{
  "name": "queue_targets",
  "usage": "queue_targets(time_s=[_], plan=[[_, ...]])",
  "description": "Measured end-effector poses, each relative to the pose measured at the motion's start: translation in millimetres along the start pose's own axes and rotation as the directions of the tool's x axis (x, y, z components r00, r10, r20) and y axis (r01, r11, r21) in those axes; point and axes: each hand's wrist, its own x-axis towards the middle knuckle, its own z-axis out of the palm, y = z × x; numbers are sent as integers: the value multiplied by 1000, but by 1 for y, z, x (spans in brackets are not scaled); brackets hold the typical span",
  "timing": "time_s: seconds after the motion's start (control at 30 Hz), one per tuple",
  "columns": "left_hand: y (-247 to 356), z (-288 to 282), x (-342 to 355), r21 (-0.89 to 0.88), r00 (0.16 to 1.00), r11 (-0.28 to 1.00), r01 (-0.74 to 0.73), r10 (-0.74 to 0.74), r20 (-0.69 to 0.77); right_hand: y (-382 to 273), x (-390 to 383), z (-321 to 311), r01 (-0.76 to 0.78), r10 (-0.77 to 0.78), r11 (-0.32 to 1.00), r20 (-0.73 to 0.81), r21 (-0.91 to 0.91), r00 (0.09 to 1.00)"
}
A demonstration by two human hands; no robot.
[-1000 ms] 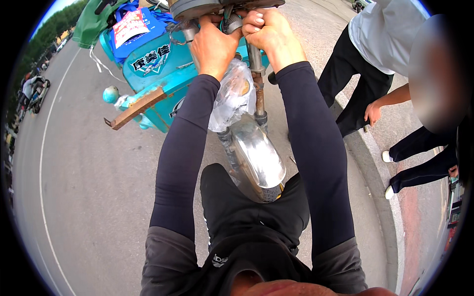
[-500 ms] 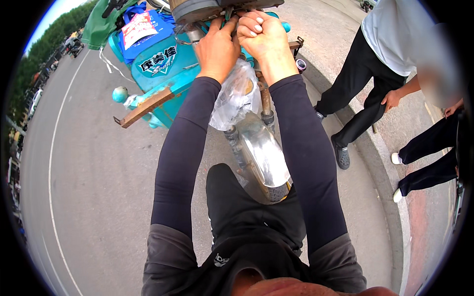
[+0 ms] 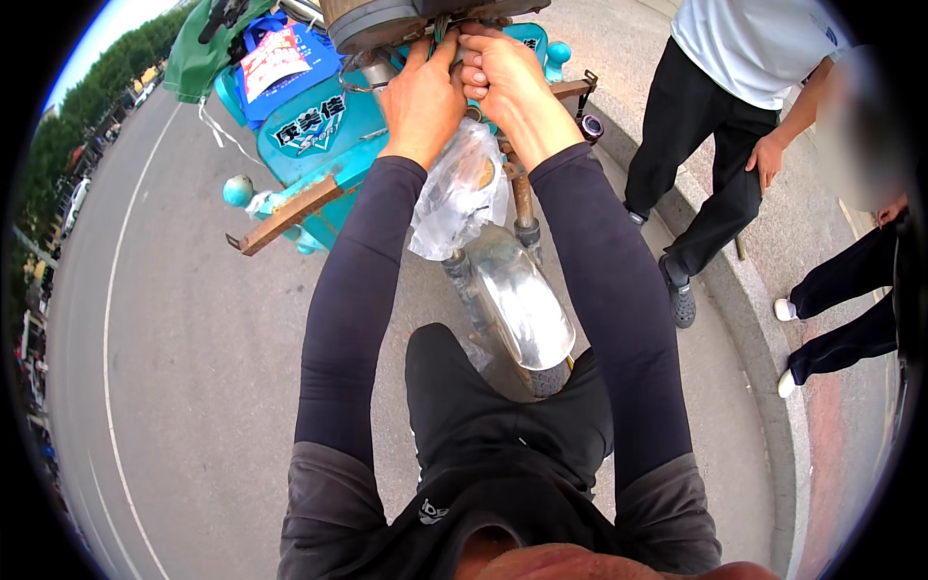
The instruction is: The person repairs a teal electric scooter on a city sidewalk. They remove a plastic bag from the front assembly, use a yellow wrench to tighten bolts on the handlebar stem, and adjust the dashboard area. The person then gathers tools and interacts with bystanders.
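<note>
Both my hands are raised under the dark round-edged housing [image 3: 387, 24] at the top of a teal three-wheeled vehicle's front. A small bunch of thin wires [image 3: 443, 29] hangs from its underside. My left hand [image 3: 425, 104] has its fingers pointing up around those wires, tips close together. My right hand [image 3: 509, 85] is curled, thumb and forefinger pinching at the wires from the other side. The housing partly hides the fingertips. Below my hands, a crumpled clear plastic bag [image 3: 459, 193] hangs over the front fork, above a shiny metal mudguard [image 3: 527, 304].
A rusty bracket [image 3: 290, 215] juts from the teal body [image 3: 275, 164] at left. A blue bag [image 3: 304, 77] and green cover [image 3: 193, 53] lie on it. At right, a person in black trousers [image 3: 667, 135] stands by the kerb [image 3: 744, 319], another person's legs [image 3: 841, 319] beyond.
My right hand has turned from a tight curl, its fingers now pinching nearer the wires. My left hand stays near the same place. The nearby person has shifted slightly.
</note>
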Motion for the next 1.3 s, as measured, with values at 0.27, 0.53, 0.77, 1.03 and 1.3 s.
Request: queue_targets(time_s=[0.27,0.53,0.77,1.03,1.3], plan=[[2,5,2,-48,999,999,5,-7,-35,3,33,-1,238,-325,887,-170,-395,930],[-7,4,4,-96,999,995,-32,30,-19,0,26,3,132,-171,967,-171,-219,970],[-3,2,5,-173,999,985,9,-2,43,-14,16,-7,40,-60,980,-101,-196,993],[-6,3,3,-138,1000,990,3,0,25,43,-166,-87,-45,125,959,-272,281,954],[-8,2,4,-110,1000,994,-18,20,17,54,-225,-183,70,47,977,-528,200,848]])
